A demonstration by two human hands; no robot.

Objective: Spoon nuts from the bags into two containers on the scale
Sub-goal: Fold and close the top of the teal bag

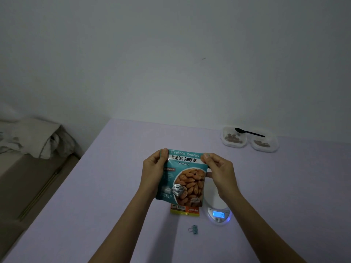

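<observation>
Head view: Roasted Almonds bag (pixel 182 179) was held up over tabletop (pixel 114 186), standing tall, top edge running side to side. Left hand (pixel 152 171) pinched top left corner, right hand (pixel 220 173) pinched top right corner. Fingers (pixel 206 158) of both curled on bag. Scale (pixel 218 215) sat just below right hand. Two containers (pixel 234 137) with black spoon (pixel 248 132) across them lay far back right, nearer right hand, not on scale.

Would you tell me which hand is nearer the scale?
Right. The right hand is in front of the scale, overlapping it; the left hand sits across the almond bag.
</observation>
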